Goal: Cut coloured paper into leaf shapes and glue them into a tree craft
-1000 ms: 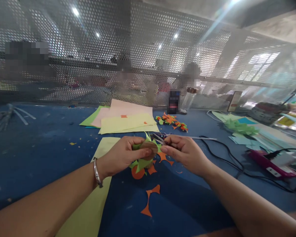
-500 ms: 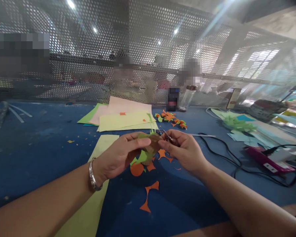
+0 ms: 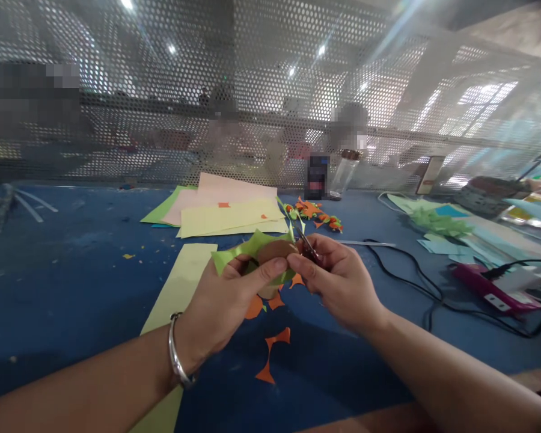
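Observation:
My left hand (image 3: 228, 300), a silver bangle (image 3: 177, 355) at its wrist, pinches a piece of green paper (image 3: 241, 248) together with a round brown disc (image 3: 274, 250). The disc lies against the paper on the side facing me. My right hand (image 3: 342, 279) is closed around a pair of scissors (image 3: 308, 246), blades pointing up and to the left; its fingertips also meet the disc's right edge. Thin green strips stand up near the blades. Below the hands are orange paper scraps (image 3: 276, 301) and an orange round piece (image 3: 253, 308), partly covered.
Stacked paper sheets (image 3: 229, 218) and a pile of orange and green cuttings (image 3: 309, 207) lie behind the hands. A yellow sheet (image 3: 180, 294) runs under my left arm. Rightward are a black cable (image 3: 410, 279), a magenta power strip (image 3: 491, 291) and a bottle (image 3: 342, 177).
My left hand has turned the green paper and disc, so the paper now spreads left above my fingers and the disc faces me more fully. The scissors stay in my right hand.

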Demonstrator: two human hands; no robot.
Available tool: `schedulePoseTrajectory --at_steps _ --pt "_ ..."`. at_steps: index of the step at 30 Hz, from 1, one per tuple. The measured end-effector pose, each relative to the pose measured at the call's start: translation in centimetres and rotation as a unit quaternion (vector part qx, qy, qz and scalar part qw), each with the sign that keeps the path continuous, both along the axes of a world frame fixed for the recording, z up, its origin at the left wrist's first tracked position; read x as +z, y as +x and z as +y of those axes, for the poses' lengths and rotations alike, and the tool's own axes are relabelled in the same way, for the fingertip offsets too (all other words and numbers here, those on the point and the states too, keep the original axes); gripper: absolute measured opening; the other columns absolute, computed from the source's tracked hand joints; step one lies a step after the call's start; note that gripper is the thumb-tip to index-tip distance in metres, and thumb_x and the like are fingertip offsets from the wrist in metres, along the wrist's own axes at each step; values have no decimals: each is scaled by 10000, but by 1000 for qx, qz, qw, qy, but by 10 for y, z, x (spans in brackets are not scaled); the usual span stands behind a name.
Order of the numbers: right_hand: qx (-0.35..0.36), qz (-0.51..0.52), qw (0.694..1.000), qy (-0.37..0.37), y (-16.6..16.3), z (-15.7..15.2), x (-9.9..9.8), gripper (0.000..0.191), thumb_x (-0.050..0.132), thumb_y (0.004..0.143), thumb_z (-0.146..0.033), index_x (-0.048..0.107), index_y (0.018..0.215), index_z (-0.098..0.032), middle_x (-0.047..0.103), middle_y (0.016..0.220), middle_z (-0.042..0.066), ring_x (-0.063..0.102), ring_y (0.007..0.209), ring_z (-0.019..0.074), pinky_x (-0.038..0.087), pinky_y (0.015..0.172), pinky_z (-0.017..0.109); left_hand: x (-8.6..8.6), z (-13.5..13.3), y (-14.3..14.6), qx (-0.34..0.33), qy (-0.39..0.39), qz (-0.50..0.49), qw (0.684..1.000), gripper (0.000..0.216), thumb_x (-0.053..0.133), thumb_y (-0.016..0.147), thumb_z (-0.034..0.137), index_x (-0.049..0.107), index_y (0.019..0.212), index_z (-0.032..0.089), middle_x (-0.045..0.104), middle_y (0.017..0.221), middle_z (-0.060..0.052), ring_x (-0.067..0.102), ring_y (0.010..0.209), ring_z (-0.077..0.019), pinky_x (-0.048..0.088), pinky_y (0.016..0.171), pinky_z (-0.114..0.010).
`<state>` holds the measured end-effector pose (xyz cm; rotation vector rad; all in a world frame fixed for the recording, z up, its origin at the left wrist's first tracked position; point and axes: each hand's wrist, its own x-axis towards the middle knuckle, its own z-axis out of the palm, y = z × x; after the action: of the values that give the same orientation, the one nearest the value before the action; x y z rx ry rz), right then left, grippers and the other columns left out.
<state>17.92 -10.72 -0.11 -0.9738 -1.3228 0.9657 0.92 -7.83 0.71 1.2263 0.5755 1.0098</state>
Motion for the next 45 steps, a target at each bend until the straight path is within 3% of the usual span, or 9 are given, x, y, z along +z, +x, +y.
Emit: schedulePoseTrajectory --at_steps 5,11,18,33,45 --pt "15 -46 999 -21 4 2 -2 352 751 846 -495 631 893 -168 392 593 -81 244 476 48 188 406 208 3 11 -4 -12 -22 21 999 246 808 791 284 806 1026 210 789 1080 -63 720 1033 -224 532 1001 -352" --pt "25 -50 997 -51 11 5 -3 421 674 885 -580 620 853 -164 313 567 -90 226 485 55 180 424 217 -1 24 -8 40 -32 20 998 258 862 713 253 808 954 177 787 1095 -88 708 1056 -243 511 1023 -368" --pt "55 -57 993 -82 15 2 2 463 648 884 -615 610 785 -164 269 544 -98 196 466 53 157 419 222 -7 36 -12 5 -2 16 1000 212 841 761 264 812 960 197 793 1071 -58 690 1069 -217 497 1027 -335" --pt "95 -46 990 -98 19 -1 2 462 640 906 -592 629 785 -146 266 522 -101 162 455 47 123 404 214 1 24 -15 -94 -16 60 994 200 801 786 251 801 972 178 788 1046 -82 697 1078 -237 503 1024 -378" --pt "87 -98 988 -79 23 0 1 470 613 921 -601 636 763 -159 286 502 -93 200 442 59 161 410 225 2 24 -19 -75 2 79 994 241 835 751 294 805 971 199 790 1052 -42 698 1045 -226 505 1001 -344"
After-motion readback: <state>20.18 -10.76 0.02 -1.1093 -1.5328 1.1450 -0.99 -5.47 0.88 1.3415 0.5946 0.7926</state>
